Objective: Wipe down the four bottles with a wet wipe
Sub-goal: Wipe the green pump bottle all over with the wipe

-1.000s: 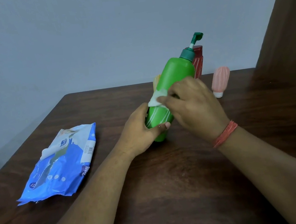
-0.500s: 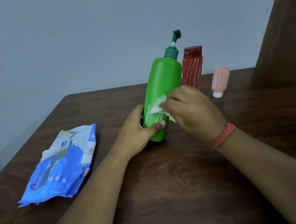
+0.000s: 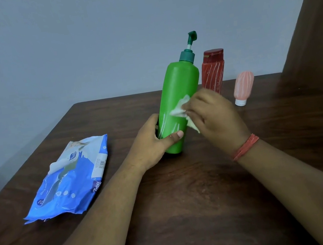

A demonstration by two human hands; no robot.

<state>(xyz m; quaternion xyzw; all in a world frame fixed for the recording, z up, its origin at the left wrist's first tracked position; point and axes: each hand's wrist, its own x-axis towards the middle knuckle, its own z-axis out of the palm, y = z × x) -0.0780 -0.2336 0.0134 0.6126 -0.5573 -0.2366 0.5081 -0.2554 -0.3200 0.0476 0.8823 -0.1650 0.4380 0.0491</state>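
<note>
Fingers of the right hand (image 3: 214, 114) pinch a crumpled white wet wipe (image 3: 181, 108) and press it on the side of the tall green plastic pump bottle (image 3: 180, 98), about mid-height on the body. Left hand (image 3: 153, 142) wraps the bottle's lower part, thumb across the front, fingers behind and hidden. Likely reason: bracing it so the rubbing doesn't tip or spin it. Bottle stands on the dark brown wooden table (image 3: 190, 212), leaning slightly to its right, base just beyond the left palm. Pale streaks show on the green body below the wipe; wet trails or printed lines, can't tell. Teal pump head (image 3: 192, 37) up top, well above both hands, looks untouched by the wipe now.

Outward from the right hand: red ribbed bottle with dark red cap (image 3: 212, 70) stands just behind the knuckles, partly covered by the green bottle. Small pink ribbed bottle standing on its white cap (image 3: 242, 87) sits beyond and to the right of the right hand, apart from the red one. Only three bottles visible; the fourth may be hidden behind the green one, can't tell. Blue and white soft wipes pack (image 3: 70, 180) lies flat well to the left of the left forearm, flap lifted. Red thread band (image 3: 245, 146) on the right wrist.

Obstruction judgement: nothing blocks the wiping stroke; the red bottle close behind the right hand could get knocked on a wide swipe.
</note>
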